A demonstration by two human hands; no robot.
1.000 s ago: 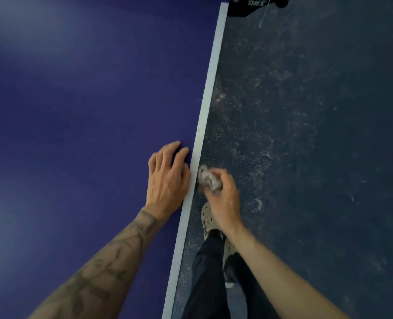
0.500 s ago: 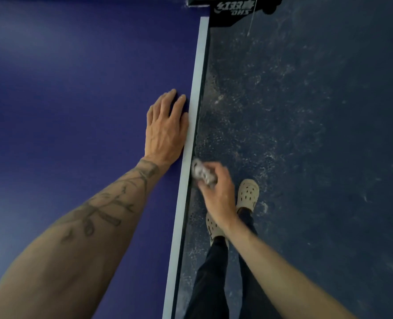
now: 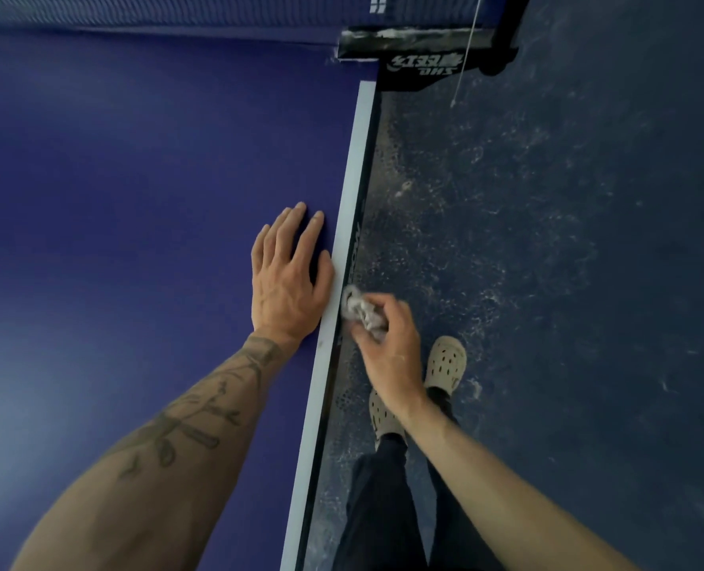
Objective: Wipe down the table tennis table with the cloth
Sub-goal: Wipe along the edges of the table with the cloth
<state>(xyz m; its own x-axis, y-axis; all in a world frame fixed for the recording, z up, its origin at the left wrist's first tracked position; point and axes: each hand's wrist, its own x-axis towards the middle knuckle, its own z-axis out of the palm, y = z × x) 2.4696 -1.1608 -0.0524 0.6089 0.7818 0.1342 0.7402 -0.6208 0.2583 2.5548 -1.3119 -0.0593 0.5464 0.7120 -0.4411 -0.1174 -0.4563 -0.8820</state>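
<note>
While the right hand (image 3: pixel 391 352) grasps the grey cloth (image 3: pixel 362 313) in curled fingers (image 3: pixel 377 300) against the side edge (image 3: pixel 358 224) of the table tennis desk (image 3: pixel 136 199) and the left hand (image 3: pixel 288 278) lies flat, fingers released, on its top, steady pressure toward the net clamp (image 3: pixel 420 68) seems best.

Tabletop (image 3: pixel 136 199) filled the left half of the frame, floor (image 3: pixel 589 282) the right half. Net (image 3: pixel 156 10) ran along the top, its clamp (image 3: pixel 420 55) at upper centre over the tabletop's side edge. Left hand (image 3: pixel 288 278) lay flat on the tabletop at centre, just beside that edge. Right hand (image 3: pixel 391 348) was just right of it, off the tabletop, holding the cloth (image 3: pixel 360 311) against the side edge. Two shoes (image 3: pixel 447 362) stood on the floor, lower right of that hand.
</note>
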